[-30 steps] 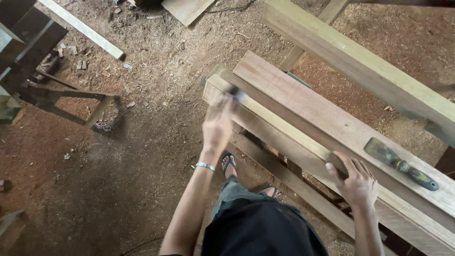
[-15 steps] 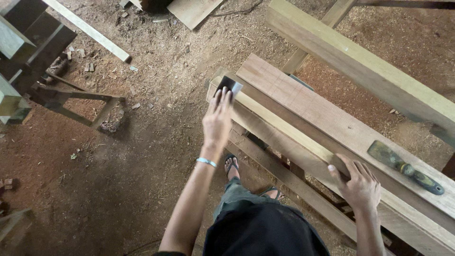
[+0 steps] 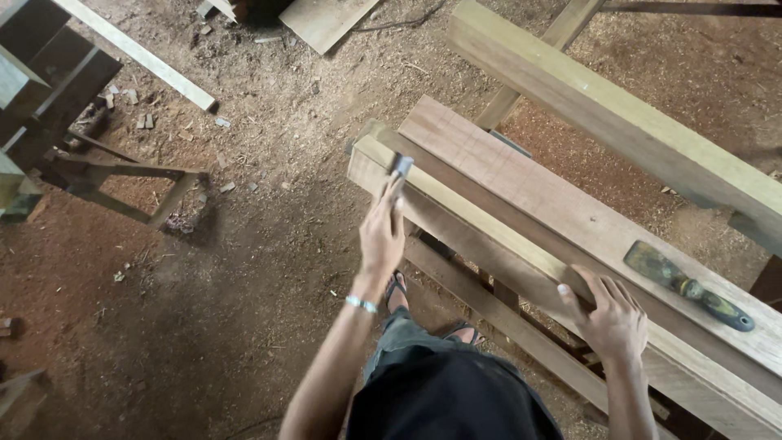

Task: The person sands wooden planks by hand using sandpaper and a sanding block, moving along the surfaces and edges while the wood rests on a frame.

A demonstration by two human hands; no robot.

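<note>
The left hand [image 3: 383, 232] is closed around a small grey scraper [image 3: 401, 166] near the middle of the frame. The scraper points up, toward the plank's [image 3: 521, 183] end. The right hand [image 3: 612, 319] lies flat and open on the plank, lower right.

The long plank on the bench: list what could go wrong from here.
1. The left hand presses a small flat tool along the plank edge near its end; a slip could take the fingers off the corner.
2. The right hand braces the same plank, so a shift might pinch it.
3. The putty knife lies loose on the upper board and might be shaken off toward the sandalled feet.
</note>
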